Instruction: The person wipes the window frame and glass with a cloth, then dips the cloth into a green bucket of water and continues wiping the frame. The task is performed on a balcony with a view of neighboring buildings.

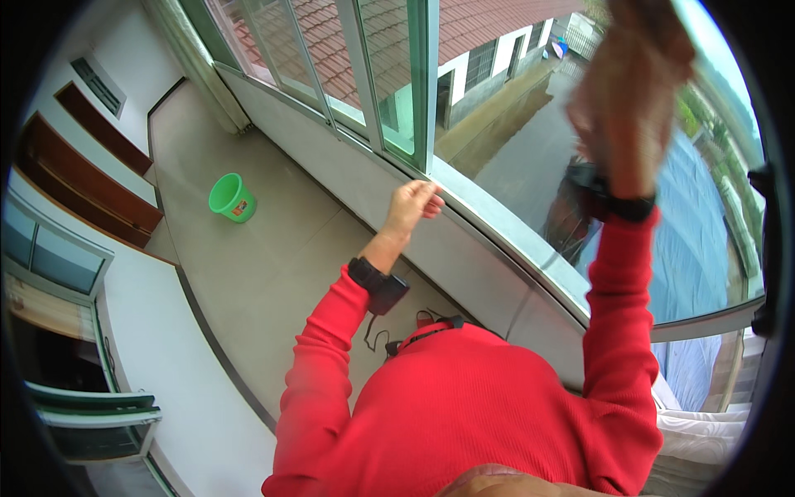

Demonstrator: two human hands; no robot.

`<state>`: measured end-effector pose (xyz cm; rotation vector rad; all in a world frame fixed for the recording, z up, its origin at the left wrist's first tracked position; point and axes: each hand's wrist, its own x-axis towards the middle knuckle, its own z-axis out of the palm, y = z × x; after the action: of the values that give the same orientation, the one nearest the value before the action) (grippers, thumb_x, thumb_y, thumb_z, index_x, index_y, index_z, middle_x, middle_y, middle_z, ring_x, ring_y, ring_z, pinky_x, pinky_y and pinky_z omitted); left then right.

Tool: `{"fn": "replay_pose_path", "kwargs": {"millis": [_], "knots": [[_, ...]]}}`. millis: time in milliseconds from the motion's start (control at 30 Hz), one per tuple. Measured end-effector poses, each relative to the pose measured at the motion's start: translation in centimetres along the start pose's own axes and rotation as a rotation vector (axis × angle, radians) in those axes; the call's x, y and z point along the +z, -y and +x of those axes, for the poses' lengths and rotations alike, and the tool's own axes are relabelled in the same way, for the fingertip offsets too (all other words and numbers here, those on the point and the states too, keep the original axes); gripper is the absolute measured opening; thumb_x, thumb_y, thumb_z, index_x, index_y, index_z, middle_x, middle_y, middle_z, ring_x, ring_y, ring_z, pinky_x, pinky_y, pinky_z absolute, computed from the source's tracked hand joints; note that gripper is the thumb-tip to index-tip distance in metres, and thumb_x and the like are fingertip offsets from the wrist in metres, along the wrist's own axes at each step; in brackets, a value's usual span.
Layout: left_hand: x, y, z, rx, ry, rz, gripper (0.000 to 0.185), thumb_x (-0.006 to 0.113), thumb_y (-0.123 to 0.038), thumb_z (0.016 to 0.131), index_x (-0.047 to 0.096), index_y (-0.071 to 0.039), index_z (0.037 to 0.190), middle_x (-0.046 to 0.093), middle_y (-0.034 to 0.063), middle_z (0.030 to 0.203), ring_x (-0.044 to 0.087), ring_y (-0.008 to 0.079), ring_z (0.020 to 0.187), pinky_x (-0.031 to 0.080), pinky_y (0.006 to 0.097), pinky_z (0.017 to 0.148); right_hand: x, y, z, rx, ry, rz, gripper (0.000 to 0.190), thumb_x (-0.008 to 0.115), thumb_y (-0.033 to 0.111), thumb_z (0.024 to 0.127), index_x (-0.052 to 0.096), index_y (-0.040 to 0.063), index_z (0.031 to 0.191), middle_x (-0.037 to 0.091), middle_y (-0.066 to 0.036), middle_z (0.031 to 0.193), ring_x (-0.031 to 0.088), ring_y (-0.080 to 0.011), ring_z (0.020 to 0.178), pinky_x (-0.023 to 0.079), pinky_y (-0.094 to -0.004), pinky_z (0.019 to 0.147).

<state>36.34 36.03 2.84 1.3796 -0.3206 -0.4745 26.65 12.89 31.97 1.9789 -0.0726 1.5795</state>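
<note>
My left hand [415, 208] is beside the lower corner of the sliding window frame [428, 124], fingers loosely curled, with no object visible in it. A black strap with a small black box [380, 287] circles that wrist. Raised high at the upper right, my right hand [633, 93] is blurred in front of the window glass [683, 248]. A dark brownish shape shows at its top, and I cannot tell whether the hand holds it. A black strap [630, 205] is on the right wrist too.
A green plastic bucket [232, 198] stands on the tiled floor [273, 248]. The window sill [515, 230] runs diagonally beside me. A curtain [205, 74] hangs at the far end, with another pale one [699, 435] at lower right. Wooden doors [87, 180] are on the left.
</note>
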Motion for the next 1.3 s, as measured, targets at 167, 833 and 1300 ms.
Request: {"fn": "replay_pose_path", "kwargs": {"millis": [167,833,1300], "knots": [[-8.2,-0.2,7.1,0.039,-0.244,0.017,0.033,0.055,-0.033,0.097,0.061,-0.004,0.111,0.067,0.0081,0.089,0.063,0.0134,0.072,0.053,0.0278,0.065,7.7,16.2,-3.4,-0.058,0.119,0.453,0.04,0.06,0.012,0.074,0.062,0.01,0.115,0.046,-0.006,0.128,0.045,-0.0259,0.109,0.037,-0.0373,0.083],[-16.9,-4.7,26.5,0.267,-0.344,0.024,0.088,0.036,-0.065,0.095,0.029,0.007,0.145,0.033,0.0179,0.149,0.029,0.025,0.14,0.018,0.0324,0.115,-6.9,-0.4,-22.6,0.313,0.238,-0.211,0.037,0.067,0.012,0.077,0.061,0.012,0.114,0.054,-0.017,0.127,0.049,-0.0363,0.116,0.036,-0.0477,0.097],[-16.5,-4.5,24.8,0.631,-0.524,0.805,0.054,0.045,-0.052,0.097,0.055,-0.002,0.113,0.06,0.0174,0.103,0.057,0.0312,0.099,0.044,0.0419,0.086,-17.5,-20.3,-34.6,1.154,-0.276,0.17,0.04,0.052,0.031,0.092,0.058,-0.004,0.11,0.062,-0.009,0.102,0.059,-0.0238,0.089,0.05,-0.0353,0.081]]}}
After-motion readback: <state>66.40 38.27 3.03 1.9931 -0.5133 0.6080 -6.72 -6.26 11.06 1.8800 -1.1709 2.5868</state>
